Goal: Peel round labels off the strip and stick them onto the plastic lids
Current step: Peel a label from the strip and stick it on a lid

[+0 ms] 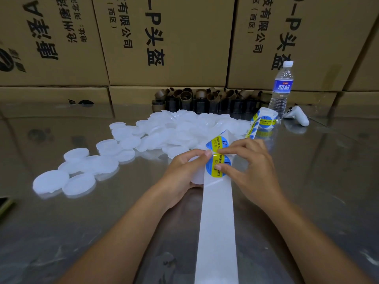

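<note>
We see a shiny metal table (61,232) that mirrors what stands near it. Behind it, big brown cardboard boxes (184,48) are stacked up like a wall, with black Chinese writing. Soft light falls on the tabletop.
</note>
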Motion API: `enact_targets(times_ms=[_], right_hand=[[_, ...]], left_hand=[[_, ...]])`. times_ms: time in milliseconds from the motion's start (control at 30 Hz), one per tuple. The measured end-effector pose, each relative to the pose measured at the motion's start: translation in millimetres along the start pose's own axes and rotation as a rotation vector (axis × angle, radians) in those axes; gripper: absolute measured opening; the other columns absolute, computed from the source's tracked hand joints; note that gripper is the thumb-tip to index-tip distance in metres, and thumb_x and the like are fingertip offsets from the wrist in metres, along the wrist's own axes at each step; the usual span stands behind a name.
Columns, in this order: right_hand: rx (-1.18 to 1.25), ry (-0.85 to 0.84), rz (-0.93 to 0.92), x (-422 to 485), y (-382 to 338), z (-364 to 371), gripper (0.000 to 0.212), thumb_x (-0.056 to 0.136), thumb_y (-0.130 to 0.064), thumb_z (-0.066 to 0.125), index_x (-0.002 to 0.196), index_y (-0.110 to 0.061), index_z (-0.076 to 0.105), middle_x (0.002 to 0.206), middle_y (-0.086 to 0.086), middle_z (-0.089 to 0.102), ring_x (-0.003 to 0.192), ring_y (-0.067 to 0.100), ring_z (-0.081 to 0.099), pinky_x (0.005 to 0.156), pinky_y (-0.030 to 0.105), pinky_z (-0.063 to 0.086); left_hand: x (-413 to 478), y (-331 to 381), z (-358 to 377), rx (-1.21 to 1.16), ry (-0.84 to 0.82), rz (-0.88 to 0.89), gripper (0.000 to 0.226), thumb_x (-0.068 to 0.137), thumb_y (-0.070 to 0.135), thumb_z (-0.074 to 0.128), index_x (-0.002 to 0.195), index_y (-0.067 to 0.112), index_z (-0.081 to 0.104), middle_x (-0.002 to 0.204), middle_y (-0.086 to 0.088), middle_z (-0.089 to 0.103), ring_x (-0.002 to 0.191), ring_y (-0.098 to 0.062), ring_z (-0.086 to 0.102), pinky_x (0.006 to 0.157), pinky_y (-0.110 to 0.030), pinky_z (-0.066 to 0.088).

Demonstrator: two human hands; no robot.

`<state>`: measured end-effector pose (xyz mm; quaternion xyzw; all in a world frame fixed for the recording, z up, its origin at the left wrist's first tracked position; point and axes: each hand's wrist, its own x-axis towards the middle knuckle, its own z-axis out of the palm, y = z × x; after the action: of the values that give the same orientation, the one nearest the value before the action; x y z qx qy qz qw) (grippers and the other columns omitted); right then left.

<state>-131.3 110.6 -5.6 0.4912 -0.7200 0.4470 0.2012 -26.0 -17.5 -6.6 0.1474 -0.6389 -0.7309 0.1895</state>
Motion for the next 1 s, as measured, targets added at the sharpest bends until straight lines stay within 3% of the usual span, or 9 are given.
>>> enact_targets(times_ms=[200,300,367,467,567,633,733,833,1000], right_hand=[[0.0,-0.021,-0.037,-1.0,-3.7,1.8,0.024,0.069,-0.018,0.083,0.091,-0.022,0.073,0.091,-0.006,0.065,0.093,0.018,0.051,0.085,0.034,0.04],[0.12,-0.08,0.013,-2.2,-9.3,1.1,0.018,0.073,-0.02,0.08,0.082,-0.03,0.069,0.092,-0.006,0.062,0.097,0.016,0.053,0.09,0.025,0.039],[0.21,-0.12,0.108,-1.9,-15.1,0.8,0.009,0.079,-0.034,0.071,0.073,-0.037,0.064,0.09,-0.01,0.056,0.099,0.012,0.052,0.089,0.016,0.036],[0.333,-0.123,0.246,0.0,-17.9,0.6,0.029,0.081,-0.052,0.054,0.06,-0.035,0.065,0.081,-0.01,0.047,0.09,0.006,0.049,0.083,0.012,0.033],[0.499,-0.07,0.351,4.2,-19.2,-1.5,0.046,0.087,-0.051,0.051,0.048,-0.028,0.059,0.076,-0.003,0.047,0.077,0.001,0.046,0.074,0.01,0.032],[0.567,-0.036,0.393,6.3,-19.3,-3.7,0.05,0.086,-0.052,0.05,0.048,-0.021,0.056,0.078,0.006,0.049,0.074,0.001,0.046,0.072,0.009,0.034],[0.581,-0.079,0.368,6.2,-22.6,-4.8,0.035,0.075,-0.046,0.05,0.05,-0.024,0.06,0.077,0.003,0.05,0.073,0.0,0.048,0.072,0.008,0.034],[0.564,-0.134,0.345,4.1,-21.7,-2.7,0.021,0.082,-0.025,0.064,0.062,-0.024,0.067,0.084,0.002,0.057,0.081,0.002,0.055,0.081,0.016,0.038],[0.547,-0.148,0.352,4.6,-17.0,-1.3,0.029,0.081,-0.004,0.068,0.069,-0.031,0.069,0.086,-0.011,0.06,0.078,0.005,0.051,0.076,0.027,0.032]], left_hand=[[1.8,0.8,1.9,-0.003,0.068,0.012,0.019,0.093,0.025,0.058,0.093,0.01,0.069,0.106,-0.024,0.068,0.089,-0.03,0.064,0.095,-0.055,0.048],[3.0,1.1,1.7,0.018,0.134,0.019,0.018,0.093,0.021,0.058,0.093,0.008,0.07,0.104,-0.025,0.068,0.092,-0.039,0.064,0.099,-0.055,0.046],[4.3,0.7,1.7,0.049,0.183,0.027,0.021,0.093,0.023,0.059,0.095,0.005,0.07,0.108,-0.024,0.067,0.106,-0.045,0.06,0.102,-0.055,0.043],[5.9,-0.5,2.0,0.079,0.226,0.032,0.024,0.093,0.026,0.06,0.095,0.004,0.069,0.106,-0.022,0.067,0.104,-0.043,0.06,0.101,-0.05,0.045],[5.6,-0.6,3.0,0.091,0.243,0.039,0.025,0.092,0.029,0.062,0.091,0.004,0.067,0.098,-0.019,0.066,0.087,-0.029,0.056,0.089,-0.043,0.047],[5.4,-0.7,4.1,0.095,0.25,0.041,0.025,0.092,0.029,0.062,0.091,0.004,0.067,0.103,-0.02,0.067,0.086,-0.025,0.057,0.091,-0.044,0.048],[5.2,-0.8,5.3,0.09,0.253,0.047,0.025,0.092,0.027,0.061,0.092,0.003,0.067,0.093,-0.013,0.066,0.083,-0.023,0.056,0.081,-0.036,0.045],[5.4,-0.2,4.7,0.095,0.246,0.043,0.023,0.093,0.026,0.06,0.09,0.004,0.068,0.098,-0.022,0.067,0.083,-0.025,0.057,0.084,-0.039,0.047],[7.9,0.4,2.3,0.079,0.249,0.026,0.019,0.092,0.022,0.062,0.075,0.017,0.068,0.087,-0.009,0.068,0.081,-0.026,0.06,0.082,-0.039,0.047]])
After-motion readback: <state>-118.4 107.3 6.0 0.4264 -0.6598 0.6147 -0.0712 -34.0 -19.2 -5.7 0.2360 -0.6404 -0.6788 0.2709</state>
